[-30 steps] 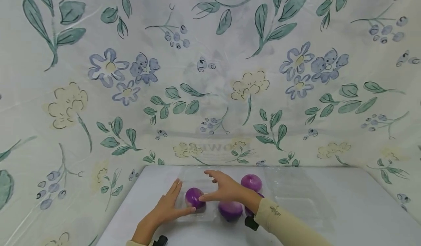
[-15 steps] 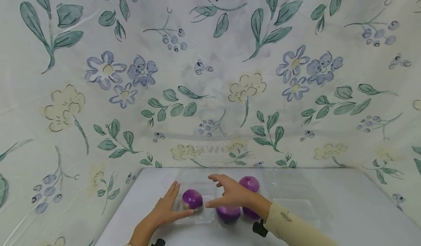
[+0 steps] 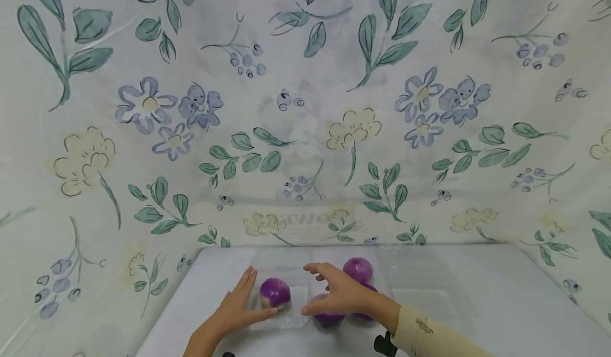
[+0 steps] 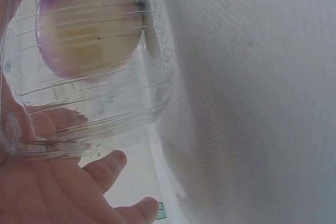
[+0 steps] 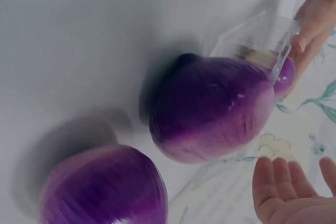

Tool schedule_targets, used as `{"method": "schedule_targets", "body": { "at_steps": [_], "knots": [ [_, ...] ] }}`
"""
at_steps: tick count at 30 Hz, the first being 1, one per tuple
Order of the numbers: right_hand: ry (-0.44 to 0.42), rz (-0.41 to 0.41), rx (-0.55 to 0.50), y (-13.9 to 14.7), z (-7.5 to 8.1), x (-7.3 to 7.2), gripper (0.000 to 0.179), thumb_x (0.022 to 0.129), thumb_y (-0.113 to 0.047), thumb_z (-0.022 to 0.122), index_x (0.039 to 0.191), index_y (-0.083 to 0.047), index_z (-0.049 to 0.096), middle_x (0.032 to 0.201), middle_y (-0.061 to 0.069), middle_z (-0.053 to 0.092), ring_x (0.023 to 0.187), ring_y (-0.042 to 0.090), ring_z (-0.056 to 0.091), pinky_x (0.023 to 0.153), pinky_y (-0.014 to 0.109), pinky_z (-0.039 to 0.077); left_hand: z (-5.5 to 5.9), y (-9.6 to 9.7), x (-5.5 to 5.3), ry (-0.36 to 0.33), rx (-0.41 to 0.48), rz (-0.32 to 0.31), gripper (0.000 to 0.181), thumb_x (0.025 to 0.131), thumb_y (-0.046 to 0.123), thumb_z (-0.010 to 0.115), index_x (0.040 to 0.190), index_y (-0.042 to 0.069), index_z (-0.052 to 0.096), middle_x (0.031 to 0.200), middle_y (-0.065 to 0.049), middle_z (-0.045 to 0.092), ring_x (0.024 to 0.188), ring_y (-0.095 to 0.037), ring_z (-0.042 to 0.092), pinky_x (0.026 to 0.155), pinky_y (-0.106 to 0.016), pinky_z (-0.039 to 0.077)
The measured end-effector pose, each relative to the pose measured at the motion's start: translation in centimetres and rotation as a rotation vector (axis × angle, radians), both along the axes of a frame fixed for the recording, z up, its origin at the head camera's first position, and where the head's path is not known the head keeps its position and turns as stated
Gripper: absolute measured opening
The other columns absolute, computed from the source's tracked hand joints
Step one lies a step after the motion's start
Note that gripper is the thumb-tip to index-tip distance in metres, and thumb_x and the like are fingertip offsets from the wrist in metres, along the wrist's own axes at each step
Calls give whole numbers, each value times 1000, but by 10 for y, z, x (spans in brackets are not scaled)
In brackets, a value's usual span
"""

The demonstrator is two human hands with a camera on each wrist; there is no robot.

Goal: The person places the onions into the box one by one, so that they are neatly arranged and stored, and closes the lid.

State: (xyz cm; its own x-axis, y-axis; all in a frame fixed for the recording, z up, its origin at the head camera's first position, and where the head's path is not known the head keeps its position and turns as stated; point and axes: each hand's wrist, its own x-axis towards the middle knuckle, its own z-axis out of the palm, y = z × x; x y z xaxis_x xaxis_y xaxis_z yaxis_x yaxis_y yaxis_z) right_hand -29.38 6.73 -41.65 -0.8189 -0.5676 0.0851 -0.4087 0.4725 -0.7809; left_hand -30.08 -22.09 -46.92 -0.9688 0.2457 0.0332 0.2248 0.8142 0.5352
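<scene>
In the head view, a round purple onion (image 3: 275, 292) with a pale base sits inside a clear plastic box (image 3: 298, 321). My left hand (image 3: 232, 308) rests against the box's left side, fingers straight along the edge and thumb across the front corner. The left wrist view shows the ridged box wall (image 4: 89, 95) close against that hand, with the onion's pale underside behind it. My right hand (image 3: 338, 292) hovers to the right of the boxed onion, fingers loosely bent, holding nothing. It partly covers another purple onion (image 3: 328, 320) in the head view.
Two more purple onions, a pinkish one (image 3: 358, 269) and a darker one (image 3: 367, 315), lie beside the right wrist. Further right is a clear plastic tray (image 3: 425, 296) on the white table (image 3: 506, 293). A floral sheet (image 3: 305, 107) hangs behind.
My right thumb has come away from the boxed onion, and the right hand has drawn back to the right. The left hand keeps its place at the box while the view shifts slightly.
</scene>
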Motion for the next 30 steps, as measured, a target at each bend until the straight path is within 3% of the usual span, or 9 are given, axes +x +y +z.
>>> {"method": "schedule_targets", "body": {
  "at_steps": [10,19,30],
  "knots": [
    [-20,-28,-80,10,-4,3,82,78,-37,84,146,-15,43,146,11,47,133,37,46,104,57,45,2,1,-1,8,-17,2,114,77,58,75,153,-8,20,162,-27,10,145,-52,21,106,-79,15],
    [30,-73,-67,11,-22,7,79,78,-38,84,143,-15,47,143,11,49,131,35,47,105,57,43,-1,-3,2,-17,-26,1,114,78,57,75,153,-9,19,162,-29,10,144,-53,22,104,-81,16],
    [10,-80,-29,13,-26,7,80,78,-40,83,144,-14,46,144,9,48,131,36,47,104,57,43,-4,-1,-2,-7,-15,-6,115,78,60,74,154,-7,18,162,-29,9,144,-53,22,107,-79,15]
  ]
}}
